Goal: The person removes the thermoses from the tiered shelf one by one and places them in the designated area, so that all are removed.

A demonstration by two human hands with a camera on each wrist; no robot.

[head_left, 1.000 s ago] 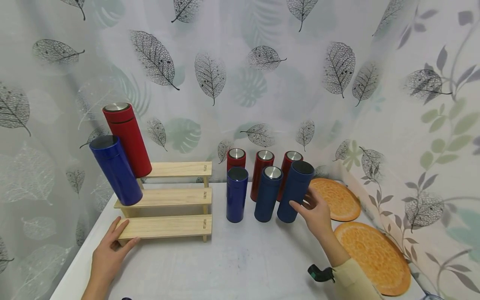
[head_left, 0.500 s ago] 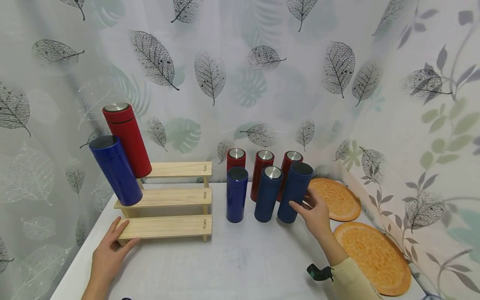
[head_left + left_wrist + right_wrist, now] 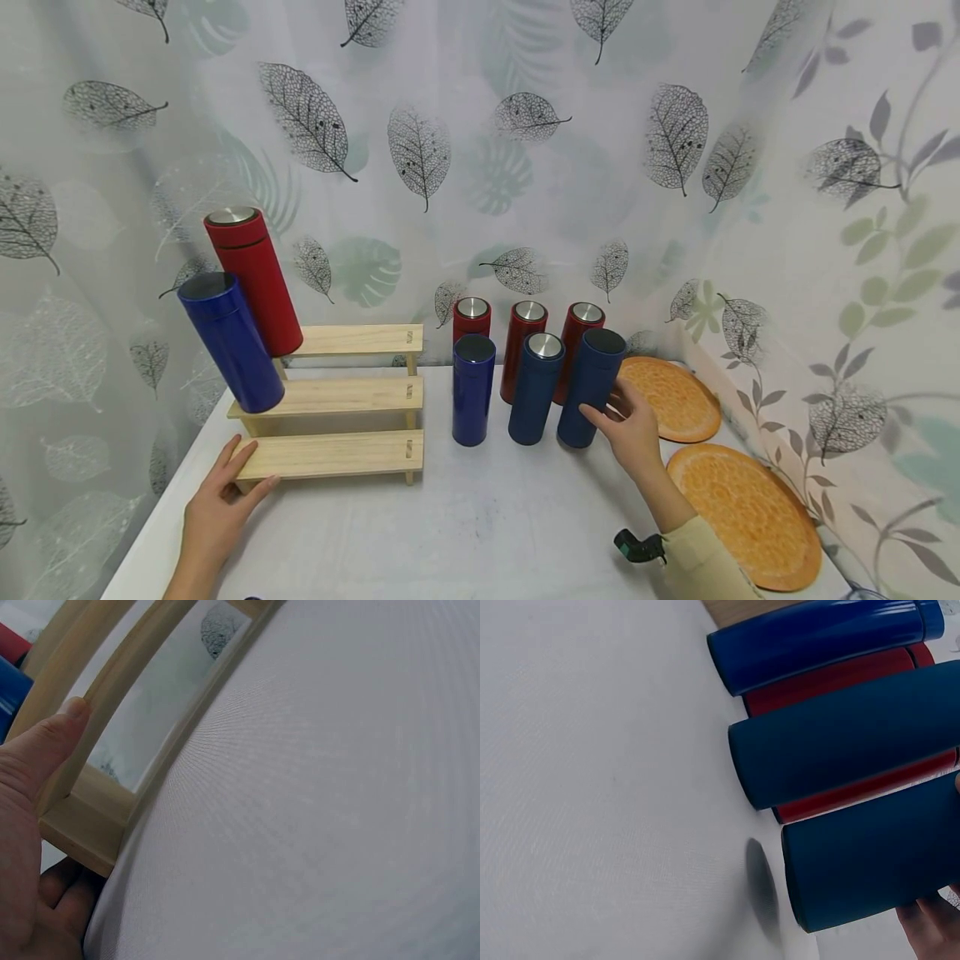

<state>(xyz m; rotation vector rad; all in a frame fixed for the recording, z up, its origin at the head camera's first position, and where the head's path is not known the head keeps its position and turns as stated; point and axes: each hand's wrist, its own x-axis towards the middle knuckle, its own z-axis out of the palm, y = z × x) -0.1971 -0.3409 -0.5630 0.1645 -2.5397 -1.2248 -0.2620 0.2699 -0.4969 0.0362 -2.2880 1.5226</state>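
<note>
My right hand (image 3: pixel 633 429) grips a dark blue thermos flask (image 3: pixel 588 396) with a black lid, fingers behind it and thumb in front. In the right wrist view, a gap separates the flask's base (image 3: pixel 791 881) from its shadow, so it hangs just off the table. Beside it stands a second dark blue flask (image 3: pixel 531 400) with a silver lid. My left hand (image 3: pixel 210 521) holds the left end of the lowest shelf of a three-tier wooden rack (image 3: pixel 333 454). In the left wrist view, its thumb (image 3: pixel 56 739) lies along the front edge and its other fingers curl behind the end leg.
A red flask (image 3: pixel 258 287) and a glossy blue flask (image 3: pixel 232 350) stand on the upper and middle tiers. Another glossy blue flask (image 3: pixel 472 400) and several red flasks (image 3: pixel 522 358) stand on the white table (image 3: pixel 480 533). Two round, pizza-like mats (image 3: pixel 746 517) lie at right.
The dark blue flask in my right hand has shifted very slightly rightward and toward me. My left hand stays on the rack, and the other flasks have not moved.
</note>
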